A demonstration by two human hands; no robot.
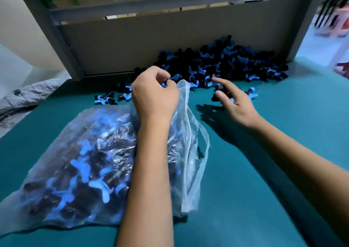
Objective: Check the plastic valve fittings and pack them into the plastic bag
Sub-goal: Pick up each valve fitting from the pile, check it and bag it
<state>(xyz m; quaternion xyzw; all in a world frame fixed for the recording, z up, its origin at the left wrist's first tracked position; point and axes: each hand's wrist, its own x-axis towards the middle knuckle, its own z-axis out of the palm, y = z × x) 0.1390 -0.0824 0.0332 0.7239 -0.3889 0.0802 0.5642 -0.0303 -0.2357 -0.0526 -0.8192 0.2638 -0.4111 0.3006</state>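
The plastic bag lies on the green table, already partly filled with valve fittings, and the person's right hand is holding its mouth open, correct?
Not quite: the head view shows the left hand, not the right, pinching the mouth of the plastic bag. The right hand reaches toward the loose pile of valve fittings. The rest holds: the bag lies on the green table, partly filled.

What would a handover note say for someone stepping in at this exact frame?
Left hand: pinches the mouth of the plastic bag and holds it up.
Right hand: fingers relaxed, reaching over loose fittings near the pile; blur hides whether it holds one.
Bag lies on the green table, already well filled with valve fittings.
Left to do: the large pile of fittings against the cardboard panel, plus a few strays, still to check and pack.
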